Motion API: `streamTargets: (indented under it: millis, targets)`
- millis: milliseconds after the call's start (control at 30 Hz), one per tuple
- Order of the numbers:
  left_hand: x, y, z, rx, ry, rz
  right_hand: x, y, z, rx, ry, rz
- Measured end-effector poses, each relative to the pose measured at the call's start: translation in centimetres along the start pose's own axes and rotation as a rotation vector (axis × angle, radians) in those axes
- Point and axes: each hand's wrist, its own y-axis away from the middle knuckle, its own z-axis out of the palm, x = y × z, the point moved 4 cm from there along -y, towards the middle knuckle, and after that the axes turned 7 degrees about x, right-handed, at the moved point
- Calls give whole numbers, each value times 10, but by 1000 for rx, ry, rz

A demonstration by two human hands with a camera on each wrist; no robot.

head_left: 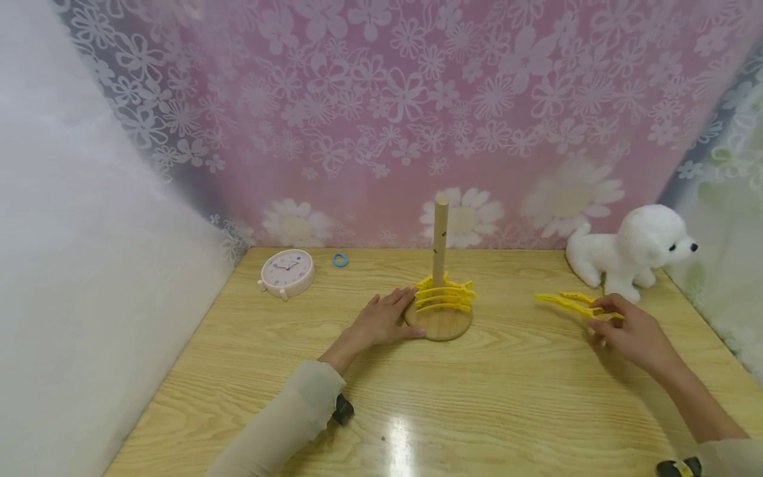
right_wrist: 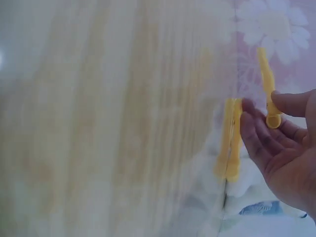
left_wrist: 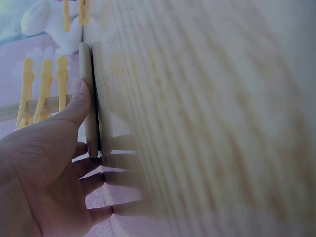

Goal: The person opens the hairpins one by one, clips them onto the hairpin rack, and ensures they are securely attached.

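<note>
My left hand (head_left: pixel 387 318) grips the round wooden base (head_left: pixel 441 326) of an upright post (head_left: pixel 440 238), its thumb on the disc and its other fingertips down at the tabletop. Several yellow plastic clips (head_left: pixel 444 298) sit low around the post; the left wrist view shows them side by side across it. To the right, my right hand (head_left: pixel 634 331) pinches one yellow clip (right_wrist: pixel 267 81) between thumb and fingers, its long end pointing left toward the stand. Another yellow clip (right_wrist: pixel 230 140) lies on the table just beside those fingers, partly hidden by the hand in the head view.
A white toy dog (head_left: pixel 632 252) stands at the back right, close behind my right hand. At the back left are a pink alarm clock (head_left: pixel 288 272) and a small blue ring (head_left: pixel 340 259). A pink floral curtain (head_left: pixel 387 132) hangs along the table's far edge.
</note>
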Motion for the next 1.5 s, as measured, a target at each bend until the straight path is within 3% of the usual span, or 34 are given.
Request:
streamTargets:
  millis: [267, 533, 967, 1500]
  targets:
    - [1, -2, -1, 12, 4, -1, -18, -6, 5, 90, -44, -68]
    - [2, -2, 0, 6, 6, -5, -47, -10, 13, 131, 0, -114]
    - [0, -3, 5, 9, -1, 1, -77, -23, 26, 165, -35, -61]
    - [0, 1, 0, 14, 0, -2, -130, -41, 59, 176, -108, -73]
